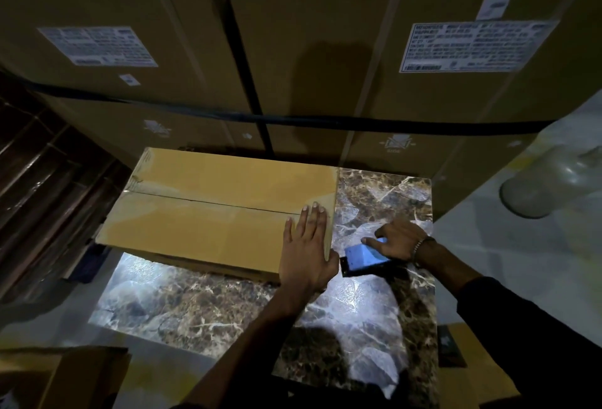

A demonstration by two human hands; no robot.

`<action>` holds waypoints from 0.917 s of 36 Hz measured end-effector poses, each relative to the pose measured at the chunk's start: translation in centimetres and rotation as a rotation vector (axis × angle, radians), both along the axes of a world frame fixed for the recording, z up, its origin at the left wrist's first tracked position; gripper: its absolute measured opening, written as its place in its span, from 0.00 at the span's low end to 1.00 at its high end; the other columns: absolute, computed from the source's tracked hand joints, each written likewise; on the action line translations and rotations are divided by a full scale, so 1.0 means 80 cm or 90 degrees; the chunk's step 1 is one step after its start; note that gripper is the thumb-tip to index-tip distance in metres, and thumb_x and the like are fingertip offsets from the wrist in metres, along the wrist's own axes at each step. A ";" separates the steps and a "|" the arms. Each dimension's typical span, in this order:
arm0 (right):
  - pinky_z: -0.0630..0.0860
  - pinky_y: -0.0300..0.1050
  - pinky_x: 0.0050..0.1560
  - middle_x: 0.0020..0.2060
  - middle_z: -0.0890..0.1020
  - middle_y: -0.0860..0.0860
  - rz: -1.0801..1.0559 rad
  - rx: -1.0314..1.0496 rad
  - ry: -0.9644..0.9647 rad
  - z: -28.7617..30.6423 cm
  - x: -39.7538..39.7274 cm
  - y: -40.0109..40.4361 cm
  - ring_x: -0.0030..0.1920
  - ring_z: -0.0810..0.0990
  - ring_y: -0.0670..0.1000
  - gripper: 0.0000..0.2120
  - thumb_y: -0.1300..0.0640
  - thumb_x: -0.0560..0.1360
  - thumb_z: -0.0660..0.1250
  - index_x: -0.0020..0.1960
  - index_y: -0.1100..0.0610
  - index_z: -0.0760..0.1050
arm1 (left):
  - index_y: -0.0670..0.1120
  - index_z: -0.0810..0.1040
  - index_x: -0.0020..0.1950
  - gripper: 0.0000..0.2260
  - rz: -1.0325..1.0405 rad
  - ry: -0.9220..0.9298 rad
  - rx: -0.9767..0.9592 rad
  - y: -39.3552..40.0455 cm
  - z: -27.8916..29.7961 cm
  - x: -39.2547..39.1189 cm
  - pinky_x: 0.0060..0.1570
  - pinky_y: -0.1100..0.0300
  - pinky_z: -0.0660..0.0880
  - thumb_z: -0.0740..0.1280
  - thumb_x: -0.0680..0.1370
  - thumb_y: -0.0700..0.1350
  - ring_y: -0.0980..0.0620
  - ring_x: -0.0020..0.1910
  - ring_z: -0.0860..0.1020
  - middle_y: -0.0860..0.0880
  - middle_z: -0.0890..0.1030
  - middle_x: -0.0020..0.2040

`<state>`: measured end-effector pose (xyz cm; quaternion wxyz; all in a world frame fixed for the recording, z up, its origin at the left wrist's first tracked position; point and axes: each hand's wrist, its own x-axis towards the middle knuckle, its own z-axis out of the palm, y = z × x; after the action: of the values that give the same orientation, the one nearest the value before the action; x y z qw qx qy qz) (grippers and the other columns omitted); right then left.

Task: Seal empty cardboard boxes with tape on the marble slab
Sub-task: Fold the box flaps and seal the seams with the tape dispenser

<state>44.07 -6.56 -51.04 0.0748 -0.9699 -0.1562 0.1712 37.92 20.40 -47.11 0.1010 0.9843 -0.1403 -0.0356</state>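
A flat brown cardboard box (208, 209) lies on the marble slab (368, 304), its two top flaps meeting in a seam that runs left to right. My left hand (304, 252) presses flat, fingers straight, on the box's right end beside the seam. Just right of the box, my right hand (399, 239) grips a blue tape dispenser (363, 258) low over the slab, its dark front edge close to the box's right side.
Tall stacked cartons (293, 50) with white labels and a dark strap stand right behind the slab. Another open carton (65, 376) sits at the bottom left. A pale rounded object (547, 180) lies on the floor at right. Dark wooden slats are at left.
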 end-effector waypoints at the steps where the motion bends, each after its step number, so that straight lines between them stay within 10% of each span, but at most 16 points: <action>1: 0.77 0.52 0.36 0.25 0.76 0.54 -0.039 0.005 -0.006 0.000 -0.008 -0.001 0.29 0.76 0.53 0.40 0.20 0.73 0.48 0.29 0.55 0.69 | 0.46 0.47 0.87 0.41 0.001 0.000 -0.003 0.000 -0.001 0.000 0.83 0.39 0.46 0.57 0.80 0.61 0.47 0.86 0.43 0.47 0.46 0.87; 9: 0.76 0.53 0.42 0.40 0.82 0.61 -0.290 0.020 -0.168 -0.027 -0.069 0.011 0.44 0.80 0.63 0.35 0.28 0.78 0.54 0.46 0.59 0.79 | 0.47 0.48 0.87 0.41 0.013 0.002 -0.017 -0.002 0.001 -0.001 0.83 0.41 0.45 0.59 0.79 0.61 0.48 0.86 0.44 0.48 0.47 0.87; 25: 0.70 0.57 0.60 0.60 0.78 0.58 -0.400 -0.115 -0.016 -0.030 -0.115 0.095 0.63 0.73 0.62 0.21 0.44 0.73 0.72 0.59 0.58 0.81 | 0.47 0.38 0.86 0.45 -0.042 0.039 0.038 0.006 0.004 0.002 0.81 0.39 0.37 0.51 0.80 0.70 0.47 0.85 0.35 0.47 0.37 0.86; 29: 0.75 0.59 0.57 0.58 0.74 0.58 -0.411 0.191 -0.188 0.044 -0.082 0.128 0.58 0.74 0.64 0.17 0.48 0.82 0.59 0.59 0.59 0.78 | 0.50 0.37 0.86 0.43 -0.113 0.051 0.037 0.026 0.013 0.007 0.81 0.37 0.38 0.46 0.81 0.73 0.50 0.84 0.34 0.51 0.37 0.86; 33: 0.66 0.43 0.70 0.79 0.61 0.49 -0.423 0.520 -0.158 0.086 -0.063 0.191 0.77 0.62 0.48 0.24 0.52 0.86 0.57 0.80 0.52 0.61 | 0.46 0.45 0.87 0.37 -0.112 -0.044 0.018 0.059 0.013 0.006 0.83 0.39 0.44 0.50 0.85 0.66 0.49 0.85 0.40 0.48 0.44 0.87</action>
<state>39.03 8.75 -44.19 0.4767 -0.8721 0.0977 -0.0519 38.42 25.14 -46.09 0.0789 0.9702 -0.2287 -0.0119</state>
